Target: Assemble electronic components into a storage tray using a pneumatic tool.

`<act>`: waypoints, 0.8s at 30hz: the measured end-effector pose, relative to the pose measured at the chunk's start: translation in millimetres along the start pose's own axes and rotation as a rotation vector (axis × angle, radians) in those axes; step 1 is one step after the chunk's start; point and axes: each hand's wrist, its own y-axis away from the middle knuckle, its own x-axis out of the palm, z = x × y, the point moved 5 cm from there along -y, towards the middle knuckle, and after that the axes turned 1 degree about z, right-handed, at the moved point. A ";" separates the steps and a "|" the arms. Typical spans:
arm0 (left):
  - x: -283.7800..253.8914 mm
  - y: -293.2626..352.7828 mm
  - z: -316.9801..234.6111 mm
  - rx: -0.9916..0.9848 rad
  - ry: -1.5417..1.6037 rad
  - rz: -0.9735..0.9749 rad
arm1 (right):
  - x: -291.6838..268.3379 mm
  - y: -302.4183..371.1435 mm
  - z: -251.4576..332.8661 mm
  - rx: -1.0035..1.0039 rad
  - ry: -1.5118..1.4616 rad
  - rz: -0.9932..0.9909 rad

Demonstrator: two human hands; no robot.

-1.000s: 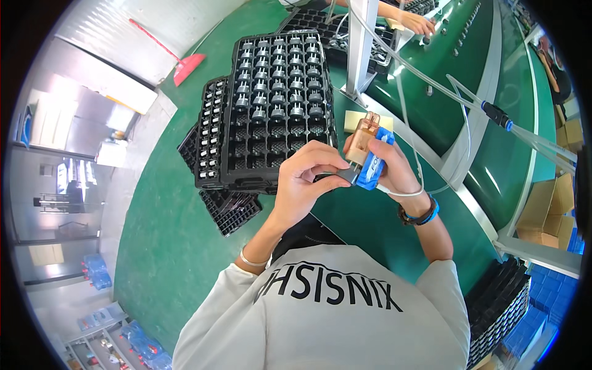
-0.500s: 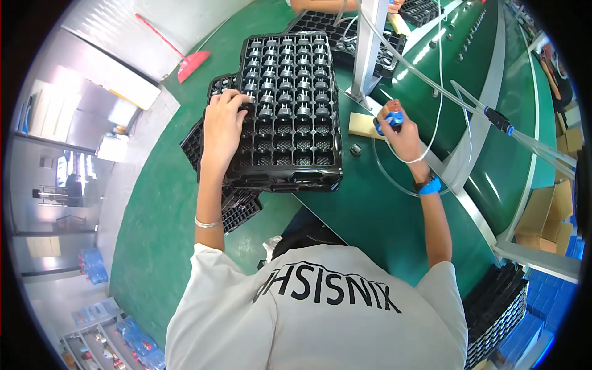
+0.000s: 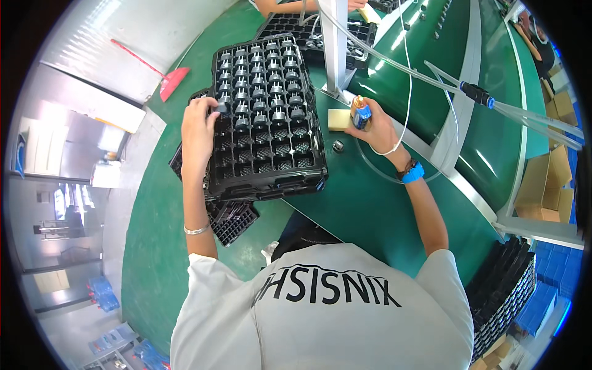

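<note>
A black compartment tray (image 3: 265,192) lies to the left of centre, its far rows filled with small dark round parts (image 3: 259,105) with metal pins. Over its left edge my left hand (image 3: 198,132) is closed, thumb and fingertips at a small dark round part (image 3: 221,108) in the leftmost column. Whether that part is lifted or seated, I cannot tell. Right of the tray, my right hand (image 3: 382,132) is wrapped round a small bottle (image 3: 361,116) with a blue label and an orange-brown top. The bottle points away from me, its top uncovered.
A pale yellow block (image 3: 338,119) and one loose metal part (image 3: 338,146) are on the green table by the bottle. A metal post (image 3: 333,49) and a white hose (image 3: 407,74) stand beyond. Another person's arm (image 3: 280,7) is at the far side. Stacked trays (image 3: 502,296) sit lower right.
The whole view has shifted, so the tray and hands appear farther left. The bottle in my right hand has turned, showing more of its label. My left hand stays by the tray's left column.
</note>
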 end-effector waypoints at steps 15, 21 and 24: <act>-4.5 69.3 -40.1 -0.355 1.655 0.161 | -27.0 -29.3 -62.5 0.220 -0.135 -0.207; 2.2 84.2 -56.6 -0.323 1.559 0.201 | -92.6 -40.7 -125.3 0.183 0.448 -0.510; 6.6 84.7 -69.5 -0.303 1.507 0.179 | -92.9 -45.8 -122.0 0.284 0.522 -0.464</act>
